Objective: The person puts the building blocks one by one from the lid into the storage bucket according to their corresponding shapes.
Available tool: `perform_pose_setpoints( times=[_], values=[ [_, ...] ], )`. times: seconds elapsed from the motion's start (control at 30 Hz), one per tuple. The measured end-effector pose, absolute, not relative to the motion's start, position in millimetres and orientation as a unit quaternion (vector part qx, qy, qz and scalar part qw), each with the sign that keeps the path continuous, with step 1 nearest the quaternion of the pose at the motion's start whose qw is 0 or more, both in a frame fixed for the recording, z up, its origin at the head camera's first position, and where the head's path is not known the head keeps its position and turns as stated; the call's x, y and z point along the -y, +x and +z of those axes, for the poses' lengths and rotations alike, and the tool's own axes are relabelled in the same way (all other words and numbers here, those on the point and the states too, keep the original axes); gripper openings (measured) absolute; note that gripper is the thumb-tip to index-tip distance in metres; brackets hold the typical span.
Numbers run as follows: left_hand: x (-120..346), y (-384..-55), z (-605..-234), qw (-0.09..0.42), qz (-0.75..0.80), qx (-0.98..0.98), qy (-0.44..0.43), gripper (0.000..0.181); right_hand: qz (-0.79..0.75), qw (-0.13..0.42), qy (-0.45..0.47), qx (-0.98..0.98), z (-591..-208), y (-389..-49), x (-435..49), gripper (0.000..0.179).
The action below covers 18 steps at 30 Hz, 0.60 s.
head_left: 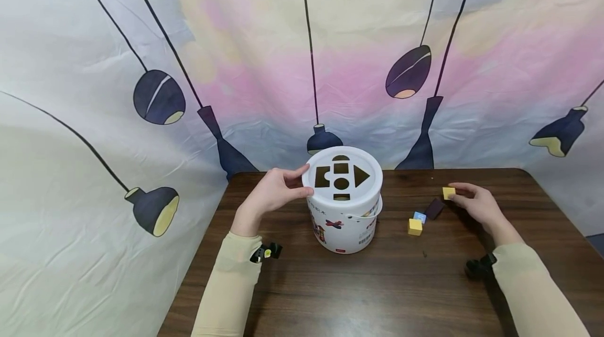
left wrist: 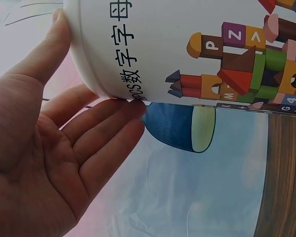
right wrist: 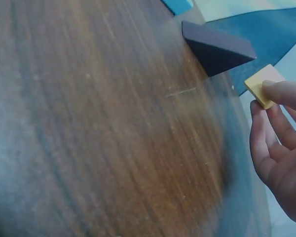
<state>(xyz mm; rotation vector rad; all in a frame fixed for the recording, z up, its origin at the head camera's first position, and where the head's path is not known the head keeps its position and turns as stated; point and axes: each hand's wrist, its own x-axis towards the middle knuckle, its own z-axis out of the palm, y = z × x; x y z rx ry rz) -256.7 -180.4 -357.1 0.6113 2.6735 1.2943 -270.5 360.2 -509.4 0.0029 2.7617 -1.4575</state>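
In the head view, a white bucket [head_left: 343, 232] stands on the table under a white lid [head_left: 373, 169] with several cut-out shapes. My left hand [head_left: 271, 193] rests against the lid's left edge, thumb and fingers spread. In the left wrist view, that hand's straight fingers [left wrist: 108, 126] lie along the bucket wall beside printed pictures of blocks. With thumb and fingertips, my right hand [head_left: 481, 206] pinches a small yellow block [head_left: 448, 193] at the table's right side. The right wrist view shows this yellow block [right wrist: 259, 86] held near a dark triangular block [right wrist: 219, 49].
Left of my right hand lie the dark block [head_left: 434, 208], a light blue block [head_left: 419, 217] and another yellow block [head_left: 414, 227]. The bucket's white handle [head_left: 379, 208] hangs on its right side. Behind the wooden table [head_left: 358, 295] hangs a painted cloth [head_left: 264, 38].
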Motion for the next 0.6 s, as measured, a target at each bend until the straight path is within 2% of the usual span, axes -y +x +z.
perform_pose_setpoints(
  times=[0.6],
  values=[
    [180,-258,-357,0.060,0.425,-0.881,0.199,0.072,-0.473,-0.057,0.012,-0.879,-488,-253,-340,0.059]
  ],
)
